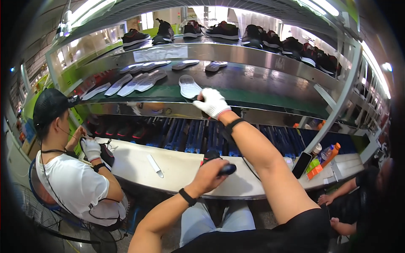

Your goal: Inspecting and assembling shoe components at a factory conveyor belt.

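Note:
My left hand (206, 176), bare with a black wristband, is closed round a black shoe (228, 169) above the bench front; a part with some red shows just beyond my fingers. Reaching up to the middle shelf, my right hand (213, 103) wears a white glove. Its fingers are closed at the near end of a pale shoe sole (189, 87), which lies at the shelf's front edge. More soles (151, 80) lie on that shelf to the left. The glove partly hides the end of the sole.
Black shoes (222, 30) line the top shelf. Below run blue rollers (194, 134) and a cream bench (135, 164) with a white strip (155, 165). A phone (301, 165) and bottles (330, 154) stand right. A co-worker (71, 173) sits left; another person's hand (325, 199) is right.

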Action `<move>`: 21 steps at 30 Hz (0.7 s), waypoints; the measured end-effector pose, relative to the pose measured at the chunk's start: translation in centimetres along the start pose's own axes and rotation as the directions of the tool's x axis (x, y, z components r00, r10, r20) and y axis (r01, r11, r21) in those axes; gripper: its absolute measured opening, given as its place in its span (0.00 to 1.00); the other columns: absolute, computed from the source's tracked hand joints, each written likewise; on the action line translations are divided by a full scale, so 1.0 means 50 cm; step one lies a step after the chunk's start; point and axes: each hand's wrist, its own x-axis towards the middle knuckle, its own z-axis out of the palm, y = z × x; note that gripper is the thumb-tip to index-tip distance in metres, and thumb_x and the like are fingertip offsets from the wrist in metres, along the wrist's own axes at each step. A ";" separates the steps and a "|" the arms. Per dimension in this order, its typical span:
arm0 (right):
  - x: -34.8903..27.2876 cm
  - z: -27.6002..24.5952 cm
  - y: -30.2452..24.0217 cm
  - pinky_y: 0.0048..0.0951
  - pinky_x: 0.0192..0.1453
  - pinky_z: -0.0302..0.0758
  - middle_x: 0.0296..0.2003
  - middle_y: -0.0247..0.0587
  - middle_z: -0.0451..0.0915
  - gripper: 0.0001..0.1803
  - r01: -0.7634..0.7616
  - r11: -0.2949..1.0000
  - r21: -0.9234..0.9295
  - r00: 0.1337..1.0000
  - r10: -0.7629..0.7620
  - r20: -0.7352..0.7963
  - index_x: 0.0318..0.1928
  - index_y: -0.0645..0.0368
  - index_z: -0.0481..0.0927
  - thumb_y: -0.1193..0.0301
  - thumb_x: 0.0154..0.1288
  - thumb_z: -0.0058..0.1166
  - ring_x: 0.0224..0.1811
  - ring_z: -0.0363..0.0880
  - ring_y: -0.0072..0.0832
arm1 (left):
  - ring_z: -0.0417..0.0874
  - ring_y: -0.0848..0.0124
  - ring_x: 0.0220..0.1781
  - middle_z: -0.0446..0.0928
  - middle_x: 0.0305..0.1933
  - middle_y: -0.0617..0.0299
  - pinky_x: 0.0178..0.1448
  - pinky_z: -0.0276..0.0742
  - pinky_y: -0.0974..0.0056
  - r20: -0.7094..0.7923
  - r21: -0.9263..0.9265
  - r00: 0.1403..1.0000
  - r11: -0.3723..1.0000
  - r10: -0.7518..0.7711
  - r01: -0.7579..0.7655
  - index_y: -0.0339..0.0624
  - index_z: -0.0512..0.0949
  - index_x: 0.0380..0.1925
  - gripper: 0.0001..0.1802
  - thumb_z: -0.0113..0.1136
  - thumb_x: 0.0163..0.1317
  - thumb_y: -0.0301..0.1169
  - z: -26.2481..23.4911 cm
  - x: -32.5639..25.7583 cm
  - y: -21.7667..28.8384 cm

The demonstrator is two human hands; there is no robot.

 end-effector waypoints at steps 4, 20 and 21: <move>-0.227 -0.100 0.025 0.49 0.56 0.81 0.40 0.48 0.86 0.14 0.318 0.943 -0.102 0.831 -0.329 -0.449 0.43 0.56 0.81 0.78 0.59 0.71 0.48 0.86 0.53 | 0.90 0.43 0.59 0.86 0.59 0.43 0.64 0.85 0.50 -0.073 -0.338 0.967 0.919 -0.242 0.205 0.42 0.77 0.70 0.33 0.79 0.68 0.34 -0.030 -0.043 0.067; -0.758 -0.101 -0.155 0.47 0.74 0.78 0.67 0.77 0.81 0.21 -0.084 0.462 0.883 0.945 0.318 -0.076 0.49 0.66 0.86 0.56 0.77 0.72 0.71 0.84 0.54 | 0.93 0.69 0.41 0.86 0.66 0.39 0.36 0.84 0.72 -0.185 -0.390 0.894 0.865 -0.409 0.315 0.34 0.79 0.57 0.16 0.70 0.72 0.21 -0.071 -0.101 0.128; -0.758 -0.083 -0.173 0.46 0.74 0.78 0.70 0.77 0.78 0.22 -0.093 0.439 0.894 0.937 0.342 -0.070 0.50 0.66 0.87 0.57 0.76 0.72 0.72 0.83 0.51 | 0.94 0.66 0.47 0.84 0.67 0.34 0.43 0.88 0.68 -0.147 -0.442 0.900 0.841 -0.411 0.312 0.31 0.80 0.53 0.12 0.69 0.75 0.25 -0.075 -0.107 0.135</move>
